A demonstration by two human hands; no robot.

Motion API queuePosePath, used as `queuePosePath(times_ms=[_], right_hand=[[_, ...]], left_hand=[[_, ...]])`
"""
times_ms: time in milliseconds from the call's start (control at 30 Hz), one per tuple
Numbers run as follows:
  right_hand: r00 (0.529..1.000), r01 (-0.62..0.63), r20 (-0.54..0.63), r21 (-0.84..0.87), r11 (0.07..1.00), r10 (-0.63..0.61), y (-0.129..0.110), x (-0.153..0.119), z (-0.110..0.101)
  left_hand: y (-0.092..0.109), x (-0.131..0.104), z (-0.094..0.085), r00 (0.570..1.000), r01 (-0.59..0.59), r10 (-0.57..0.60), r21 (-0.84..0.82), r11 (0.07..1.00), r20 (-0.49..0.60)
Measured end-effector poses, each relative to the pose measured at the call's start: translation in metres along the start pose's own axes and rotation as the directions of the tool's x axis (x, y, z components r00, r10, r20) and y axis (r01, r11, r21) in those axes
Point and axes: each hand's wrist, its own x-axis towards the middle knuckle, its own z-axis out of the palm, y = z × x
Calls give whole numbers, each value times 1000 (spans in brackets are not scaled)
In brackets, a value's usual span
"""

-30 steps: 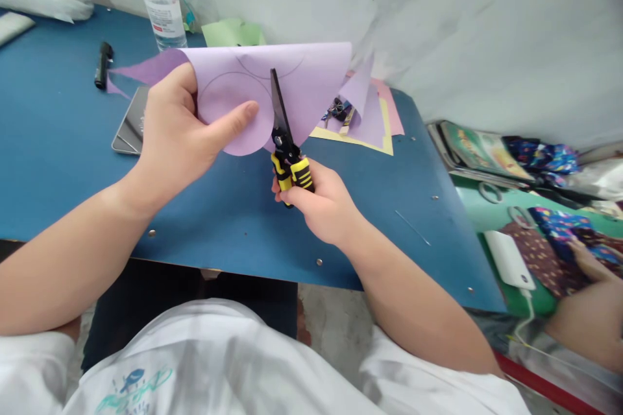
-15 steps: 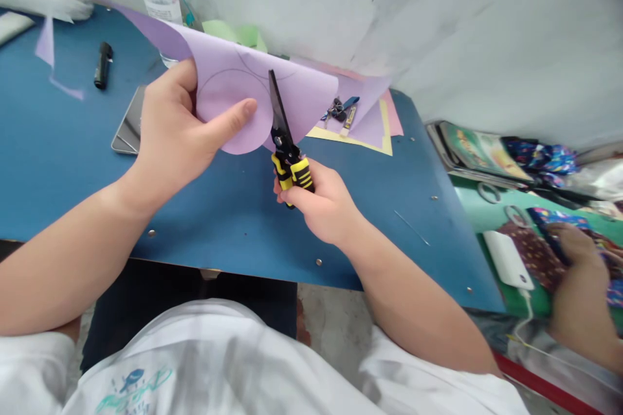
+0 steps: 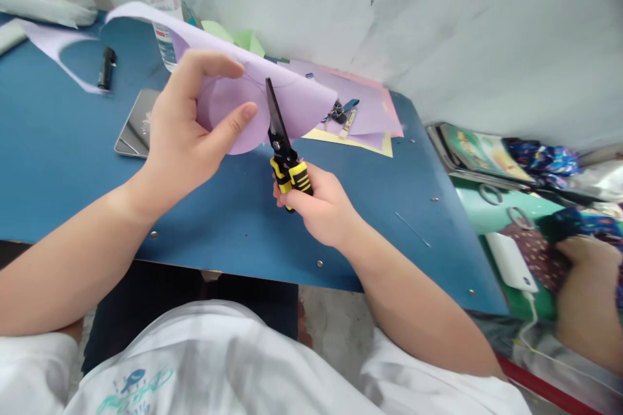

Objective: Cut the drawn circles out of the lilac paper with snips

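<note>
A sheet of purple paper (image 3: 304, 94) with pencilled curves is held up above the blue table, its lower left edge cut round. My left hand (image 3: 187, 120) grips it at the left, thumb on the rounded part and index finger bent across the front; the other fingers are hidden. My right hand (image 3: 324, 204) is wrapped round the yellow and black handles of the scissors (image 3: 282, 149). The dark blades point up and lie against the paper, looking closed together, at the right of the rounded edge.
A phone (image 3: 134, 126), a black marker (image 3: 106, 69) and a plastic bottle (image 3: 165, 35) are at the left. Keys (image 3: 337, 111) lie on paper sheets (image 3: 374, 104) at the back. Right, another person's hand (image 3: 588, 256) is near a white power bank (image 3: 510, 260).
My left index finger has come over the front of the paper. The paper's left end has curled and shifted, and its trailing strip swung right. The scissors have barely moved.
</note>
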Motion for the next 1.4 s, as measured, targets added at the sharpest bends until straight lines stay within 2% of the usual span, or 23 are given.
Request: queuePosePath(times_ms=[100,200,300,500,867,967,1067,1133,1200,1267,1333,1400], right_hand=[[1000,-6,7,12,1000,6,1,1,1],[1000,-9,11,28,1000,8,0,1,1],[1000,-16,26,60,998,15,-1,0,0],[999,-33,48,152,988,26,-1,1,2],[999,-25,34,144,989,20,-1,0,2],[999,-20,27,133,991,16,-1,0,1],[1000,-20,19,125,992,18,-1,0,0],[1000,-22,15,118,993,20,-1,0,0],[1000,-21,14,111,994,20,-1,-1,-1],[1000,-18,18,103,994,16,-1,-1,-1],[1000,-7,13,81,997,6,-1,-1,-2],[1000,7,5,42,999,-7,-1,-1,-3]], left_hand=[[-18,-3,8,997,-49,48,-10,999,-57],[-23,-4,10,996,-42,40,-31,999,-74],[-16,-3,7,997,-33,30,-46,998,-69],[1,1,0,999,44,-44,-21,999,15],[-2,1,1,999,34,-34,-25,999,-5],[1,1,-1,998,54,-54,9,999,15],[3,0,-3,999,20,-19,-18,1000,41],[-3,0,-2,999,15,-15,-14,1000,50],[-18,-1,1,999,-8,8,5,1000,37],[-37,-1,5,996,-91,91,6,996,-7],[-53,-2,5,987,-157,156,26,987,37],[-57,-2,2,973,-218,213,53,974,88]])
